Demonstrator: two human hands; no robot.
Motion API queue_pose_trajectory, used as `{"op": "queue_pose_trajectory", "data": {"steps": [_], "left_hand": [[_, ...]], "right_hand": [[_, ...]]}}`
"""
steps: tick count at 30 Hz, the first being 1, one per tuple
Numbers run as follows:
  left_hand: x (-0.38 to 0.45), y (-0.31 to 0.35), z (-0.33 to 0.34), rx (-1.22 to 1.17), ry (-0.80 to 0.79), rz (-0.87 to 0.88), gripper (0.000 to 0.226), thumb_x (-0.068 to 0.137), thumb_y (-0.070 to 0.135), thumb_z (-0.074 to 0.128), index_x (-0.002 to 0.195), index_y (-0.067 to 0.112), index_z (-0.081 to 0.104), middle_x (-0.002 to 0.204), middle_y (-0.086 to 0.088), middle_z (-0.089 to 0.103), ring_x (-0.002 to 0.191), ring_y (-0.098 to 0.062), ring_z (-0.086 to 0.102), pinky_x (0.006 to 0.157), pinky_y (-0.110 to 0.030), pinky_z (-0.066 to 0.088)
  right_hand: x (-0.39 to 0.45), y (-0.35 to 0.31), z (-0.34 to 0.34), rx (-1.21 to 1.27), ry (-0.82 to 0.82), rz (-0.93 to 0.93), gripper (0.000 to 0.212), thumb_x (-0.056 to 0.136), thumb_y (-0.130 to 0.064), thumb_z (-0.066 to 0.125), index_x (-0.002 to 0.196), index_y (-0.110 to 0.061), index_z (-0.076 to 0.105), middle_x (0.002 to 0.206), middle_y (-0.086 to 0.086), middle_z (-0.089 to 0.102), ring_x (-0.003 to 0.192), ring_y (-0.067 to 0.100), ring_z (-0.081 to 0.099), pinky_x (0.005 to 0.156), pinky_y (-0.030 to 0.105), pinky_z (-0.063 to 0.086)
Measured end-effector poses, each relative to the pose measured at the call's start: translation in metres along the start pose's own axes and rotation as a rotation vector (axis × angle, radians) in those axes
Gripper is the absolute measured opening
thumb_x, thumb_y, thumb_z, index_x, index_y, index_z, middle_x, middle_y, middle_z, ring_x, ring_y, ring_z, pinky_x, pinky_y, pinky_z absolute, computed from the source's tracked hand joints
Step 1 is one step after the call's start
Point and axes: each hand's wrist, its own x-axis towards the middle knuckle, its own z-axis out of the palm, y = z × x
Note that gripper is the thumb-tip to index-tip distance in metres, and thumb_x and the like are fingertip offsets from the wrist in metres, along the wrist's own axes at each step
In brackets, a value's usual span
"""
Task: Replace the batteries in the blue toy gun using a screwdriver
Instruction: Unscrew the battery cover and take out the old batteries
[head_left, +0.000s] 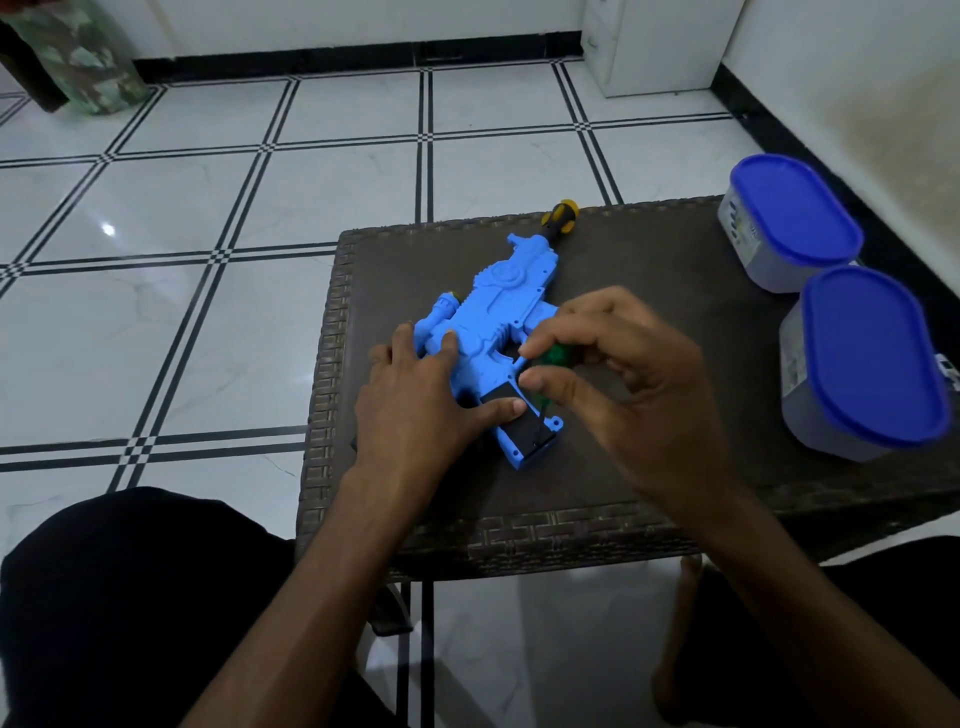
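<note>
The blue toy gun (491, 312) lies flat on a dark woven table (649, 291), its yellow-and-black muzzle pointing away from me. Its grip holds a black battery cover (524, 428). My left hand (421, 395) lies flat on the gun's body, thumb touching the black cover. My right hand (618, 374) pinches a small green-handled screwdriver (556, 358) between thumb and fingers. The thin shaft runs down to the cover near the grip's lower corner. Part of the handle is hidden by my fingers.
Two clear containers with blue lids (795, 213) (872, 353) stand at the table's right edge. White tiled floor (208, 260) with black lines surrounds the table. My knees in dark cloth sit at the near side.
</note>
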Motion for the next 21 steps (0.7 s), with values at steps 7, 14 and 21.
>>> {"op": "queue_pose_trajectory", "data": {"steps": [7,14,21], "left_hand": [[-0.0021,0.0045,-0.0025,0.031,-0.022,-0.033,0.1,0.061,0.086,0.048,0.142,0.028,0.04,0.154,-0.009,0.023,0.136,-0.033,0.029,0.1,-0.044,0.04],[-0.0033,0.004,0.0004,0.038,-0.007,-0.045,0.1,0.062,0.086,0.049,0.143,0.029,0.04,0.149,-0.008,0.032,0.131,-0.032,0.037,0.097,-0.041,0.04],[-0.0035,0.0056,-0.0022,0.054,-0.012,-0.04,0.099,0.06,0.085,0.041,0.142,0.029,0.041,0.148,-0.007,0.034,0.126,-0.032,0.044,0.094,-0.038,0.041]], "right_hand": [[-0.0037,-0.0011,-0.0025,0.066,-0.076,0.024,0.026,0.09,0.006,0.06,0.112,-0.007,0.067,0.115,0.002,0.067,0.114,0.015,0.063,0.094,0.031,0.052],[-0.0022,-0.0003,-0.0027,-0.011,-0.019,0.0,0.03,0.083,0.001,0.073,0.109,-0.014,0.069,0.101,0.005,0.063,0.095,0.016,0.065,0.082,0.023,0.053],[-0.004,-0.0044,-0.0034,0.031,-0.073,0.012,0.023,0.086,0.004,0.066,0.105,-0.009,0.067,0.113,0.001,0.064,0.109,0.017,0.063,0.088,0.025,0.052]]}}
